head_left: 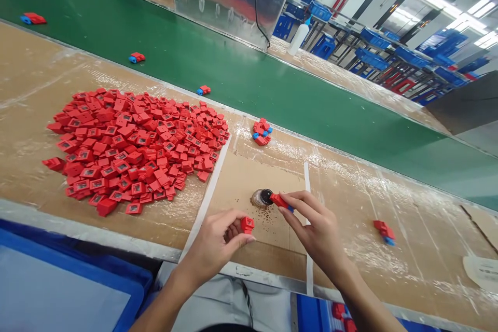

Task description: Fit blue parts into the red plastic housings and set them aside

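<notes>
Right hand [315, 231]: 3 o'clock passage over desk [350, 254] to red-blue part [384, 232] | left hand [212, 249]: red-part pile [132, 150] blocks 10 o'clock | dark round tin [261, 198] sits between, 12 o'clock

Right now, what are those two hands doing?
Left hand holds a red plastic part. Right hand holds a red-and-blue part at a dark round container.

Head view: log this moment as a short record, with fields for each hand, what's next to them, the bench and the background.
left hand: pinches a red plastic part
right hand: grips a red-and-blue plastic part
next to hands: small round dish with dark contents, brown specks scattered on cardboard
bench: large pile of red parts, small heap of red-and-blue parts
background: green conveyor belt carrying spaced red-and-blue parts, blue crates on metal racks
</notes>
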Action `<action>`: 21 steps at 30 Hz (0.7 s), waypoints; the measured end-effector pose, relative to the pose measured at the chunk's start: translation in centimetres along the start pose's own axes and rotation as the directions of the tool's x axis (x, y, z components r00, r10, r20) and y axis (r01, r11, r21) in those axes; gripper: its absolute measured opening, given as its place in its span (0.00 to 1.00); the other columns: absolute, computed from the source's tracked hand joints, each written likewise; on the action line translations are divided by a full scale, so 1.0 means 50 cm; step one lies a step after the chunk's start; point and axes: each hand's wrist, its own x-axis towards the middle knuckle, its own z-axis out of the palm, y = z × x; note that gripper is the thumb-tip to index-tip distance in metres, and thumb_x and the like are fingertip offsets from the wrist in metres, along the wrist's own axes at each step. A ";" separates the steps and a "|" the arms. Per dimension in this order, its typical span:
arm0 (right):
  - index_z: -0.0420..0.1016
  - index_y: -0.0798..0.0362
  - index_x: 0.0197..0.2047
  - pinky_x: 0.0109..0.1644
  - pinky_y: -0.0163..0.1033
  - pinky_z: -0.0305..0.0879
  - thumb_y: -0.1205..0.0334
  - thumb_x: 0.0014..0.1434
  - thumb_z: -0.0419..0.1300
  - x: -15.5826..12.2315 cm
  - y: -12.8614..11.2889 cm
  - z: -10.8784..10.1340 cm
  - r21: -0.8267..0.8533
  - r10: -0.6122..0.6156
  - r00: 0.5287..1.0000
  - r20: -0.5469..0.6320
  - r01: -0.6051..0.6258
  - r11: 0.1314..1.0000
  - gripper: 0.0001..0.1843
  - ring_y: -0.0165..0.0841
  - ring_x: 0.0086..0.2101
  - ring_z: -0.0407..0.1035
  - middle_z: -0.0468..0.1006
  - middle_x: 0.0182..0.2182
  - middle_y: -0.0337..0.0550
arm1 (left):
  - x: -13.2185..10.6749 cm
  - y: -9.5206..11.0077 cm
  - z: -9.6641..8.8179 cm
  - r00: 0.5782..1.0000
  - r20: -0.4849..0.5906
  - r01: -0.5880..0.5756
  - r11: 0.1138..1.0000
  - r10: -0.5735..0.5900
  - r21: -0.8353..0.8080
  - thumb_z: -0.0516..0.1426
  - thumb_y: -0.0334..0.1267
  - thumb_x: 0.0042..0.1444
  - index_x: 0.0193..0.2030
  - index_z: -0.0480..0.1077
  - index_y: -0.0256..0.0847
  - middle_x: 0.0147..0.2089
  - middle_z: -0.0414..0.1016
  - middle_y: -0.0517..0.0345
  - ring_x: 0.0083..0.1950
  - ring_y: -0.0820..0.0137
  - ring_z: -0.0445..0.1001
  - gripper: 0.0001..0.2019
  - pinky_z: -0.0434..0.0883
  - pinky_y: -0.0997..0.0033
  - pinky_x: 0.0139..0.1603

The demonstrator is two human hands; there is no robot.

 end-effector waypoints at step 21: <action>0.73 0.49 0.51 0.43 0.36 0.68 0.67 0.65 0.60 0.005 -0.048 -0.012 0.105 0.049 0.999 0.009 -0.049 0.993 0.11 0.32 0.41 0.71 0.75 0.42 0.42 | -0.005 -0.008 -0.001 1.000 -0.004 0.000 0.994 0.000 -0.105 0.61 0.32 0.57 0.42 0.74 0.41 0.34 0.73 0.64 0.34 0.75 0.70 0.07 0.66 0.79 0.35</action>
